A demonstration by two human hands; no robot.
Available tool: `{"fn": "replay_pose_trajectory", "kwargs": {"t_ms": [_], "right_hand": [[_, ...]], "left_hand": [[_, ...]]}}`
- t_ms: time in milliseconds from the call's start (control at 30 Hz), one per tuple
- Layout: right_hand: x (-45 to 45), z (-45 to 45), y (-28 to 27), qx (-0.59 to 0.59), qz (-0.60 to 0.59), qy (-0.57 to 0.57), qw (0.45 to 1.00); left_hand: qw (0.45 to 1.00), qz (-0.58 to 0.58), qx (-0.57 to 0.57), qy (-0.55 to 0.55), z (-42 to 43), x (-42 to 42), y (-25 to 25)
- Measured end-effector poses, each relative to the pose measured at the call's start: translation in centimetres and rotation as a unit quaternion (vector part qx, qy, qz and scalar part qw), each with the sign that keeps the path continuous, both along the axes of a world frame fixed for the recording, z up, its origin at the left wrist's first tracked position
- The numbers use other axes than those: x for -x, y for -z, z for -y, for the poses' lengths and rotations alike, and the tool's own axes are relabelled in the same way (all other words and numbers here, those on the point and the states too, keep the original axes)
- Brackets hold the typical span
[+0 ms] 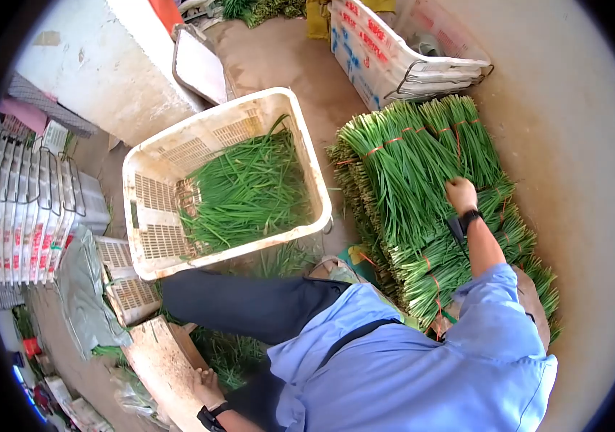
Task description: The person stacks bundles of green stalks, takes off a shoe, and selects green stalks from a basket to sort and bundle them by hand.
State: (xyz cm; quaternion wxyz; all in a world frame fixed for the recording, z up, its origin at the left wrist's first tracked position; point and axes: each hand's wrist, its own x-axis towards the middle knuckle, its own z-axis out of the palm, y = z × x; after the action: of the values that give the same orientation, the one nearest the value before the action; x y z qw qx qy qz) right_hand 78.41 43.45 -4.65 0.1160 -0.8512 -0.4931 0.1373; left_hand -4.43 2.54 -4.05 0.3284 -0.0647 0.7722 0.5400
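My right hand (461, 194) is closed in a fist on a stack of bundled green chives (401, 173), at the leaves of the upper bundles. Thin red bands tie the bundles, and the pale cut ends point outward. What lies inside the fist is mostly hidden. Low in the view, my left hand (208, 389) rests on a worn wooden board (156, 356), its fingers laid on the surface and nothing seen in them. In front of my legs, a cream plastic crate (228, 261) holds loose chives (250, 187).
White crates (372, 50) with red print stand beyond the bundles, against the wall (574, 180). More crates (30, 216) are stacked at far left. A grey-green sheet (84, 295) drapes near the board. Loose greens (224, 353) lie under my legs.
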Motion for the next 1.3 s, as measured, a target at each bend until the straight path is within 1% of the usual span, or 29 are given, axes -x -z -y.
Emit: {"fn": "replay_pose_trajectory", "kwargs": {"t_ms": [33, 67, 100, 133, 200, 300, 333, 400, 467, 500, 567, 633, 767, 900, 1000, 1033, 1100, 1133, 1167, 1200, 1233, 1267, 1300], "right_hand": [[2.4, -2.0, -1.3, -0.007, -0.03, -0.044, 0.999], [4.4, -3.6, -1.8, -0.001, -0.14, -0.056, 0.989], [6.8, -4.5, -3.4, 0.029, -0.205, -0.125, 0.97], [8.2, -5.5, -3.4, 0.121, -0.264, -0.153, 0.945], [11.2, -5.1, -4.2, 0.248, -0.32, -0.225, 0.886], [14.0, -1.9, -3.3, 0.385, -0.274, -0.241, 0.848], [14.2, -0.3, -2.2, 0.405, -0.269, -0.232, 0.842], [13.9, 2.6, -0.6, 0.406, -0.208, -0.215, 0.863], [12.8, 5.1, 1.9, 0.34, -0.183, -0.193, 0.902], [12.4, 6.1, 3.1, 0.305, -0.146, -0.163, 0.927], [12.1, 8.1, 4.9, 0.23, -0.211, -0.091, 0.946], [12.2, 9.0, 6.1, 0.17, -0.265, -0.039, 0.948], [13.0, 9.1, 7.5, 0.109, -0.313, 0.032, 0.943], [13.2, 8.1, 8.5, 0.074, -0.388, 0.106, 0.913], [12.9, 7.4, 9.5, 0.064, -0.334, 0.084, 0.937], [12.9, 7.4, 9.9, 0.041, -0.365, 0.099, 0.925], [12.3, 7.4, 10.0, 0.002, -0.478, 0.19, 0.858], [11.0, 7.5, 11.1, -0.017, -0.529, 0.234, 0.816], [10.5, 7.7, 12.5, -0.08, -0.533, 0.288, 0.791], [9.6, 8.3, 12.9, -0.097, -0.524, 0.358, 0.767], [7.4, 10.3, 15.3, -0.028, -0.524, 0.255, 0.812], [5.2, 12.2, 17.6, 0.025, -0.513, 0.143, 0.846], [7.8, 12.3, 12.0, 0.185, -0.528, 0.061, 0.826]], "left_hand": [[1.0, 0.007, -0.005, -0.006, 0.9, 0.4, 0.2], [1.0, 0.014, -0.011, -0.012, 1.8, 0.8, 0.6], [0.999, 0.022, -0.013, -0.032, 2.5, 0.7, 0.7], [0.999, 0.024, -0.018, -0.036, 3.2, 0.5, 1.0], [0.999, 0.025, -0.026, -0.04, 4.3, 0.3, 1.1], [0.998, 0.031, -0.035, -0.036, 4.5, -0.2, 0.8], [0.998, 0.035, -0.037, -0.038, 4.7, 0.1, 0.9], [0.997, 0.042, -0.04, -0.041, 4.9, 0.4, 1.3], [0.998, 0.036, -0.037, -0.031, 4.5, 0.4, 1.0], [0.998, 0.034, -0.036, -0.027, 4.1, 0.3, 0.9], [0.999, 0.034, -0.035, -0.017, 3.6, 0.5, 0.9], [0.999, 0.033, -0.038, -0.007, 3.2, 0.6, 1.2], [0.999, 0.026, -0.038, 0.002, 2.6, 0.6, 1.0], [0.999, 0.028, -0.039, -0.002, 2.4, 0.4, 0.9], [0.999, 0.02, -0.037, -0.005, 2.6, 0.3, 1.0], [0.999, 0.02, -0.037, -0.007, 2.6, 0.3, 1.0], [0.999, 0.019, -0.036, -0.013, 2.6, 0.1, 1.0], [0.999, 0.016, -0.032, -0.016, 2.5, 0.0, 0.8], [0.999, 0.014, -0.029, -0.019, 2.2, -0.1, 0.7], [0.999, 0.013, -0.026, -0.02, 2.0, -0.3, 0.6], [0.999, 0.012, -0.029, -0.015, 1.9, -0.4, 0.4], [0.999, 0.01, -0.033, -0.011, 1.6, -0.4, 0.5], [0.999, 0.009, -0.039, -0.008, 1.5, -0.2, 0.8]]}}
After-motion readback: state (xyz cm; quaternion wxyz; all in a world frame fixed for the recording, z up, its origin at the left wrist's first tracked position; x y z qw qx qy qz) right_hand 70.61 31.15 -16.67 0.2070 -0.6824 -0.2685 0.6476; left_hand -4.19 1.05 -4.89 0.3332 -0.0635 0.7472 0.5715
